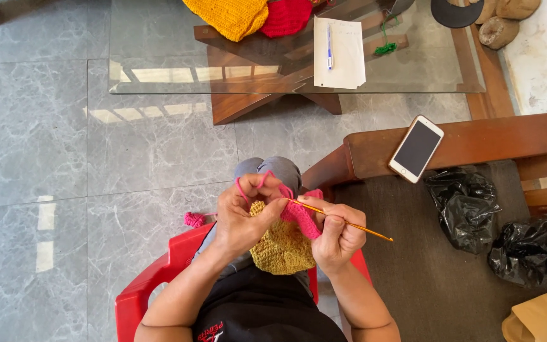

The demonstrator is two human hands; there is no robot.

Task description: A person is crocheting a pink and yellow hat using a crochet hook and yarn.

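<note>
Low in the middle of the frame, the left hand (243, 218) pinches the crochet piece (284, 244), a mustard-yellow patch with a pink edge, its fingers closed on the top of the work and pink yarn (248, 185) looped over the raised fingers. The right hand (338, 235), just beside it, has its grip closed around an orange hook (344, 222), which slants from the pink edge down to the right, its tip end at the stitches and its tail sticking out past the knuckles. The piece hangs between the two hands over the person's lap, above a grey-clad knee (273, 168). A small pink yarn ball (194, 219) lies just left of the left wrist, near the edge of the red chair (153, 285) the person sits on. To the right, a phone (416, 148) rests face up on a wooden armrest (476, 142), and two black bags (466, 202) sit on the dark seat below it, with a tan paper bag (542, 316) in the lower right corner. At the top of the frame a glass bench (159, 57) carries yellow crochet (229, 16) and red crochet (286, 16) pieces, a sheet of paper (343, 57) with a blue pen (329, 45) on it, and a scrap of green yarn (385, 47). The floor (45, 158) is grey marble tile.
</note>
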